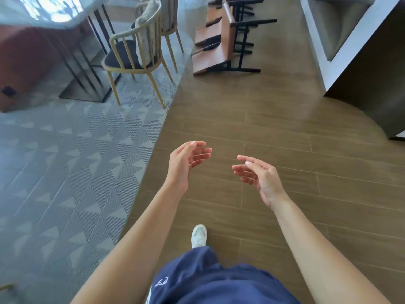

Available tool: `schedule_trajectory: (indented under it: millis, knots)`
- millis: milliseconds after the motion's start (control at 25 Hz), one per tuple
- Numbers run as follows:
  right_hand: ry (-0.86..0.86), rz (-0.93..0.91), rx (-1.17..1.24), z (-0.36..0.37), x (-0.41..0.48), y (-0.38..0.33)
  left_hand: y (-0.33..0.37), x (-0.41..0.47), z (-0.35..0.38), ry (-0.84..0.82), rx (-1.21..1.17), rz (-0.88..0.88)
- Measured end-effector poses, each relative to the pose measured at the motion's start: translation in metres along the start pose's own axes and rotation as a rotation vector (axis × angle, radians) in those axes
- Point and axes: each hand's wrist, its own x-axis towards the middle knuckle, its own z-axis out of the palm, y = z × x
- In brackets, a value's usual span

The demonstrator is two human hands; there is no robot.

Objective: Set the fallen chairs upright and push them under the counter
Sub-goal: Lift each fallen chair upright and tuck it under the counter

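Note:
Several brown-seated chairs with black metal frames lie fallen in a row on the wooden floor ahead; the nearest fallen chair (221,51) lies on its back with its legs pointing right. The counter (359,49), grey-topped with a dark side, runs along the right edge. My left hand (186,163) and my right hand (256,174) hang in front of me over the floor, palms facing each other, fingers loosely curled, holding nothing. Both are well short of the chairs.
An upright wooden armchair (135,53) with a dark seat and a cushion stands at a table (72,23) on the grey patterned carpet to the left. Bare wooden floor (252,119) stretches between me and the chairs. My shoe (199,235) is below.

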Motion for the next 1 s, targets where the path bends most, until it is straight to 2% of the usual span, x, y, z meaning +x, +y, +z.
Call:
schedule_trajectory:
  millis: [240,560,1000]
  knots:
    - [0.044,0.013,0.041,0.026,0.084,-0.026,0.038,0.105,-0.009,-0.03,0.003,0.009]
    - [0.042,0.019,0.038,0.039,0.207,-0.066,0.052,0.226,-0.002,-0.01,0.015,-0.037]
    - [-0.035,0.005,0.049,0.017,0.422,-0.16,0.108,0.427,0.064,0.071,-0.009,-0.003]
